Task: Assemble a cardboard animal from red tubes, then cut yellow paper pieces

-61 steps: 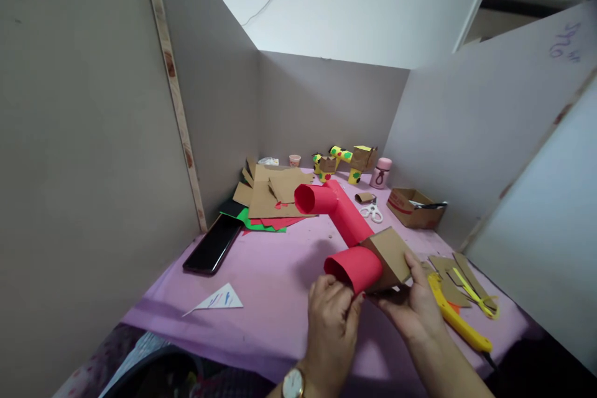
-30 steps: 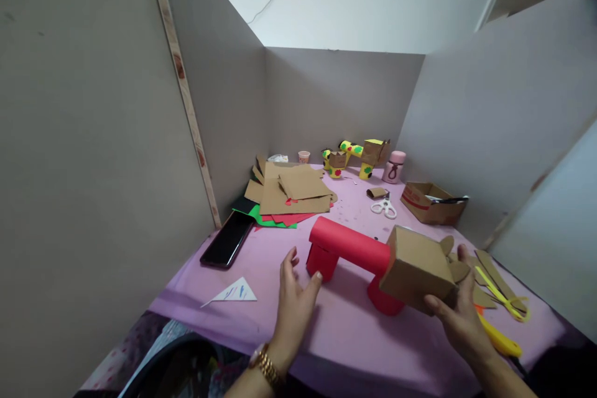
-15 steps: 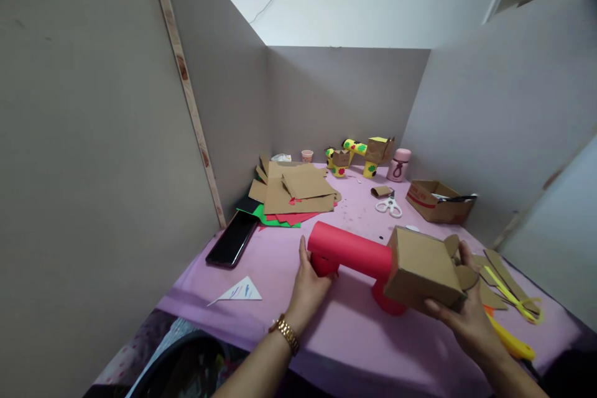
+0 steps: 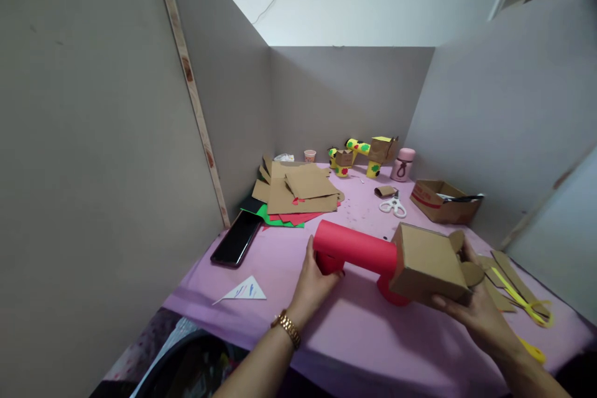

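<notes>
A cardboard animal figure has a red paper tube body point(image 4: 357, 249), short red tube legs and a brown box head point(image 4: 429, 261) with rounded ears point(image 4: 472, 273). My left hand point(image 4: 317, 283), with a gold watch at the wrist, is closed around the leg at the left end. At the other end, my right hand point(image 4: 480, 317) grips the box by its eared face, thumb on the lower edge. The figure is held level just over the pink-covered table point(image 4: 345, 336); whether its legs touch the cloth I cannot tell.
Cardboard sheets point(image 4: 303, 189) over red and green paper lie behind, beside a black phone point(image 4: 237, 239). White scissors point(image 4: 394, 206), an open box point(image 4: 443, 202), a pink flask point(image 4: 403, 165) and yellow spotted figures point(image 4: 373, 158) stand farther back. Yellow strips point(image 4: 522, 298) lie right.
The whole view has shifted slightly, so most things sit a little farther right. Both hands keep their hold, and the figure's box end looks slightly raised.
</notes>
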Demonstrator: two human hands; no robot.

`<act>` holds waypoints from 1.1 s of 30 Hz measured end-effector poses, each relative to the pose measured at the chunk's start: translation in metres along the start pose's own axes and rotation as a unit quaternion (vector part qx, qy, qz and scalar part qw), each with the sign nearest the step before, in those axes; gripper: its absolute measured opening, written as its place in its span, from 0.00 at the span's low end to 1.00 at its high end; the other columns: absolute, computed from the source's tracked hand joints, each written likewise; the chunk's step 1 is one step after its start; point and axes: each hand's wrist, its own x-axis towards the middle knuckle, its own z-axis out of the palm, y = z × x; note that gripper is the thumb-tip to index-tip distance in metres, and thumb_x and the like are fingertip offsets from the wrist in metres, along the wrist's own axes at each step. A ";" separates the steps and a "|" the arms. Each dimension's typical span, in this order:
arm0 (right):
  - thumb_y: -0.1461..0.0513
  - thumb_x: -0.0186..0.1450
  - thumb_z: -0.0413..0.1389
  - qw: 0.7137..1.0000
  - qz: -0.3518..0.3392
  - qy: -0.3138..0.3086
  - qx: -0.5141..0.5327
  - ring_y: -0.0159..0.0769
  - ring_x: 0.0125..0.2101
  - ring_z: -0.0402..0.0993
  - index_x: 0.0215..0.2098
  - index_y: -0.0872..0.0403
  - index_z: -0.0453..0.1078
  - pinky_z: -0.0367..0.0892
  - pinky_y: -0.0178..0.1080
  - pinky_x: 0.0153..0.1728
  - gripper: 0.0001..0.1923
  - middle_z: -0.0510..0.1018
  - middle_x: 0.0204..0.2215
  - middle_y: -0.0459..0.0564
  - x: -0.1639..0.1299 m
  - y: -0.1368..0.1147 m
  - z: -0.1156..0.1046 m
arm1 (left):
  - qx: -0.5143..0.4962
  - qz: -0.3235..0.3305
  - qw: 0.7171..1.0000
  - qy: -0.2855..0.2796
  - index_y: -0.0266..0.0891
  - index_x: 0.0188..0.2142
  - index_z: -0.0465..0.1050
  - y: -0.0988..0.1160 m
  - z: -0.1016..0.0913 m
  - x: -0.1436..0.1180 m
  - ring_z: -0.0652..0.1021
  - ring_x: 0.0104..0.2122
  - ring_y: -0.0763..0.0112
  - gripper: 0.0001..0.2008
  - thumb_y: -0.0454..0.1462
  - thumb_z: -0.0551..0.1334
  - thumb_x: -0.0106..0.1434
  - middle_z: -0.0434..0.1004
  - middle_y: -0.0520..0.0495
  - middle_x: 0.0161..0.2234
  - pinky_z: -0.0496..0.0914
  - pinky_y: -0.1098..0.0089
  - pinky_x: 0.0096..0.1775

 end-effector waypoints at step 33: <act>0.52 0.40 0.69 0.998 0.022 0.055 0.020 0.52 0.51 0.66 0.65 0.43 0.43 0.73 0.42 0.39 0.60 0.66 0.55 0.53 0.012 0.001 -0.013 | -0.293 -0.267 0.916 0.066 0.33 0.41 0.69 0.006 -0.014 -0.009 0.79 0.31 0.70 0.14 0.42 0.57 0.63 0.79 0.40 0.34 0.71 0.71 0.36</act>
